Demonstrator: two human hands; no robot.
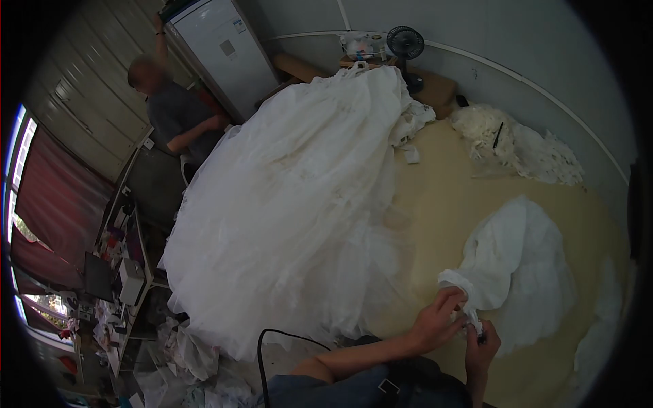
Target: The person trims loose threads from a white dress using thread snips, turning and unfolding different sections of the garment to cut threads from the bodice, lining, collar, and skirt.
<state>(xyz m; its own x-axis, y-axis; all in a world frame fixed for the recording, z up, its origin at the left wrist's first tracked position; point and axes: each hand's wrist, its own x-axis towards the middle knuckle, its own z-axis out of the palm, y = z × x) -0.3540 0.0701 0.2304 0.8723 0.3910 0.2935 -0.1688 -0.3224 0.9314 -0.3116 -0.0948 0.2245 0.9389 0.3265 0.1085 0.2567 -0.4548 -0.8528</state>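
Note:
My left hand [441, 319] is closed on the gathered edge of a white fabric piece [490, 255], part sheer, which spreads across the tan tabletop [435, 197]. Close beside it, my right hand [481, 348] has its fingers curled around a small dark object [482, 337] at the same bunched edge. That object is mostly hidden by the fingers, and its kind cannot be made out. To the left of both hands, a large white tulle gown [292, 197] covers much of the table.
Lace pieces [510, 139] lie heaped at the back right. A black fan [405, 44] stands near the wall. Another person [180, 112] is at the gown's far left, beside a white cabinet [221, 51]. Plastic bags [187, 353] lie at lower left, near a cluttered desk [139, 272].

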